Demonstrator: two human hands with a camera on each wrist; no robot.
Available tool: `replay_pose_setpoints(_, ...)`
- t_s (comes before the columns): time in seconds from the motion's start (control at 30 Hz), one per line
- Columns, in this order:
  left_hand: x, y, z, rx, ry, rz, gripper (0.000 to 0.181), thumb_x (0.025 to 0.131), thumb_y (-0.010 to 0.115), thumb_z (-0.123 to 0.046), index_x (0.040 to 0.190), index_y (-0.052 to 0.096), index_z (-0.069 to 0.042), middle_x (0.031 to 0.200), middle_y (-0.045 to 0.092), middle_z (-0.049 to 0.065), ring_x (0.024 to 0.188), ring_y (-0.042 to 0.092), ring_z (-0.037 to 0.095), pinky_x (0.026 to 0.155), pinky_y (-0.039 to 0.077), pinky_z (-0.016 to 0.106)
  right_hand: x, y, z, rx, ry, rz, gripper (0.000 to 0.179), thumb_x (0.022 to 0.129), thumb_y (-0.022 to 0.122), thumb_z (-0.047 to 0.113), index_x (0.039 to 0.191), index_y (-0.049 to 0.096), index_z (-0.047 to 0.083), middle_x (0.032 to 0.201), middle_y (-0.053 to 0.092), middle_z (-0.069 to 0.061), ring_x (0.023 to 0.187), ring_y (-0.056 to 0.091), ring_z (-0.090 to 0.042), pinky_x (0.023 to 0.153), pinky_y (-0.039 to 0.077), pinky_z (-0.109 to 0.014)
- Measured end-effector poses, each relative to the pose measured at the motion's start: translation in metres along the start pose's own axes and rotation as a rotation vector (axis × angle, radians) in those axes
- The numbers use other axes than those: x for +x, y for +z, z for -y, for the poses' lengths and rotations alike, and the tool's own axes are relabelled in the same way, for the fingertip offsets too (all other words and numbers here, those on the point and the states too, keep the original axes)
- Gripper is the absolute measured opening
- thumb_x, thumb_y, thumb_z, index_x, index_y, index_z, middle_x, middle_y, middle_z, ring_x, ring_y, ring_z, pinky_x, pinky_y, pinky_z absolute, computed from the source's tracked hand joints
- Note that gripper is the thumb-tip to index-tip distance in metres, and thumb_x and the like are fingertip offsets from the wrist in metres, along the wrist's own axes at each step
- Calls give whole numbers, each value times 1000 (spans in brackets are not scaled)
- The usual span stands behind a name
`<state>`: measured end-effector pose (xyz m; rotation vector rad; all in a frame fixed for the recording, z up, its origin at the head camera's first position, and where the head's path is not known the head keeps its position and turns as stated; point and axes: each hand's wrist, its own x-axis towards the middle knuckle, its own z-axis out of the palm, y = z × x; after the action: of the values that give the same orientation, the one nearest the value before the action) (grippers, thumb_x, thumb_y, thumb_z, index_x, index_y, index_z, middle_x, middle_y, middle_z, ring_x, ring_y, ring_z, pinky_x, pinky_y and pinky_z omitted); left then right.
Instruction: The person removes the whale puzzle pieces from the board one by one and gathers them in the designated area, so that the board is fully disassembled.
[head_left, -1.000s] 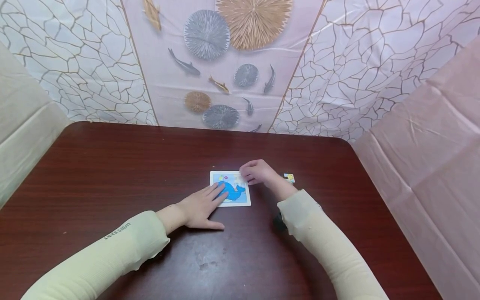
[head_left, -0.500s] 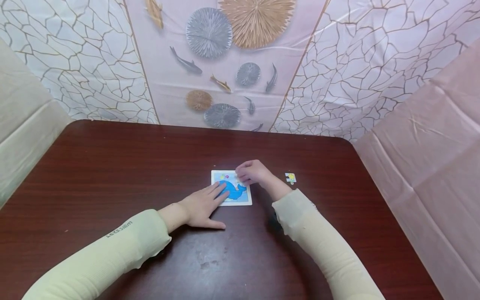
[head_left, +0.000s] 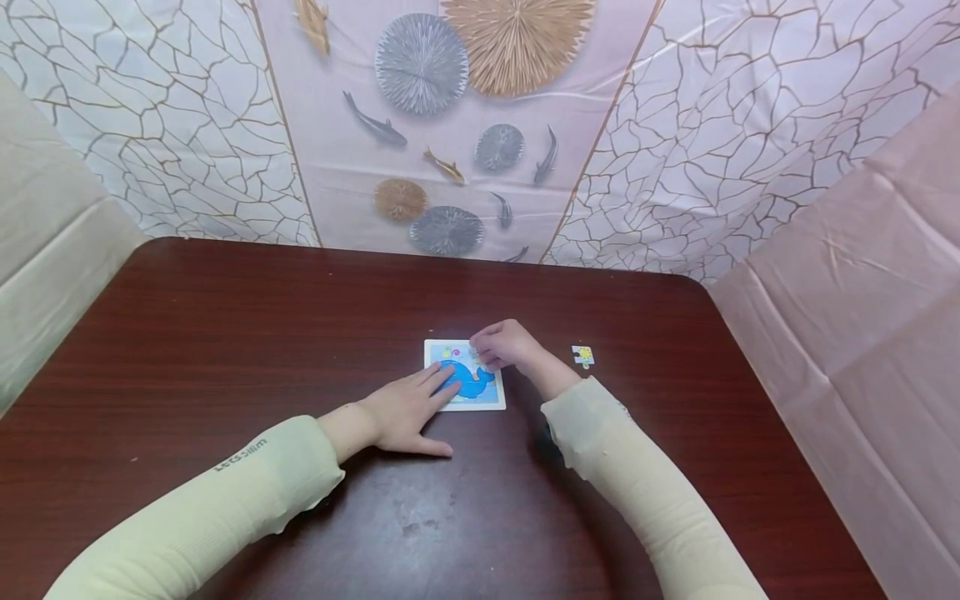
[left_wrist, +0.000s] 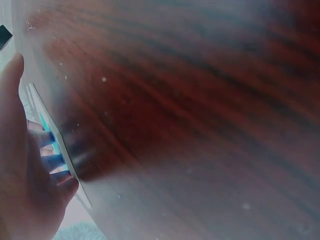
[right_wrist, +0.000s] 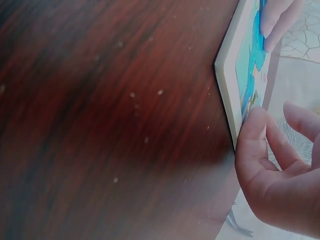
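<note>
A small whale jigsaw puzzle (head_left: 482,397) in a white frame lies flat on the table, with a blue whale on a pale blue ground. My left hand (head_left: 405,412) rests on its left part, fingers spread straight over the whale and thumb out on the table side. At the puzzle's upper right my right hand (head_left: 506,346) bends its fingers and thumb together, pinching a small puzzle piece that they mostly hide. In the right wrist view the right hand (right_wrist: 272,170) has its fingertips right at the picture's surface, beside the raised frame edge.
A loose puzzle piece (head_left: 582,356) with a yellow sun lies on the table to the right of the right hand. The dark red-brown table (head_left: 262,333) reaches back to a patterned cloth (head_left: 427,167), with pale cloth at both sides.
My right hand has shifted slightly left over the puzzle's upper right, and the loose sun piece shows fully now. The left hand stays in place on the puzzle.
</note>
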<state>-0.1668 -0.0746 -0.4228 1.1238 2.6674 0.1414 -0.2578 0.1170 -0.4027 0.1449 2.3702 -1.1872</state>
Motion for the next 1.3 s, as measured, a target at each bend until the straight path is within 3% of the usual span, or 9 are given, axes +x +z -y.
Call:
replay_pose_setpoints(0.23, 1, 0, 1, 6, 1, -3, 91, 84, 45, -68, 149, 24, -8, 156, 15, 15, 145, 12, 33, 116, 23, 40, 0, 1, 0, -24, -1, -12, 28, 89, 63, 21, 110, 67, 3, 101, 67, -15, 81, 64, -19, 73, 57, -27)
replay_pose_setpoints(0.53, 1, -1, 1, 9, -2, 0, 91, 84, 46, -69, 149, 24, -8, 156, 16, 14, 145, 14, 32, 115, 24, 41, 0, 3, 0, -53, -19, -49, 22, 86, 67, 17, 105, 68, 6, 92, 66, -12, 71, 61, -17, 65, 55, -22)
replay_pose_setpoints(0.83, 3, -5, 2, -25, -6, -2, 88, 83, 49, -68, 147, 30, -11, 154, 25, 13, 144, 14, 37, 116, 23, 45, 0, 5, 0, -54, -21, -54, 20, 85, 68, 15, 103, 68, 5, 91, 65, -12, 71, 60, -18, 64, 55, -22)
replay_pose_setpoints(1.3, 6, -7, 3, -28, -12, 9, 88, 82, 49, -69, 146, 32, -11, 153, 26, 13, 143, 17, 37, 114, 25, 45, -1, 4, 2, -60, -39, -53, 15, 84, 69, 13, 96, 67, 4, 87, 65, -12, 69, 60, -17, 65, 55, -23)
